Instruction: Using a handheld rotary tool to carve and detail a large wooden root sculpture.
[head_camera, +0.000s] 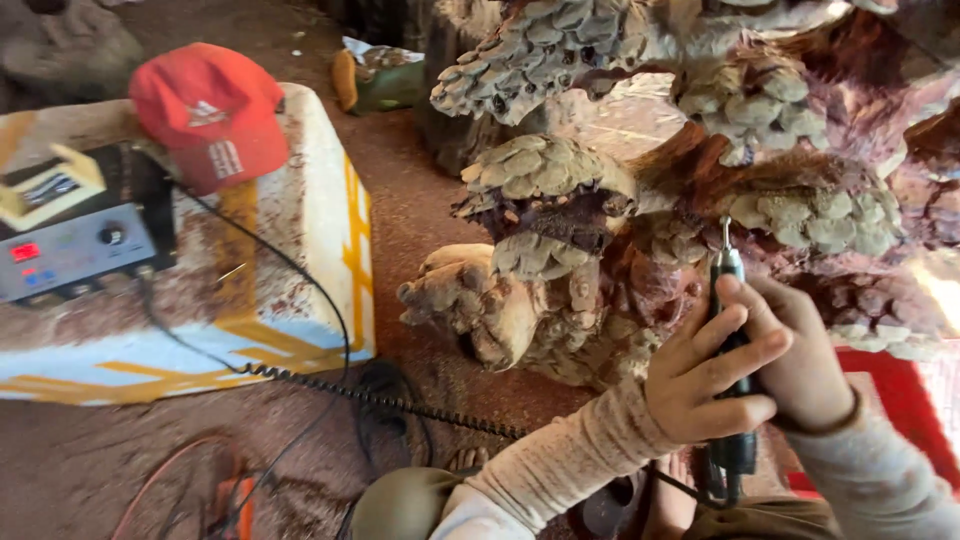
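A large reddish-brown wood carving with clusters of pale scale-like leaves fills the upper right. A slim dark rotary carving handpiece stands upright, its thin bit touching the carving near a leaf cluster. My left hand wraps the tool's body from the left, fingers across it. My right hand grips the same tool from the right, fingers curled behind it. Both sleeves are light beige.
A grey control box with a red display sits on a white and yellow foam box, beside a red cap. A coiled black cord runs across the dusty brown floor. An orange cable lies at lower left.
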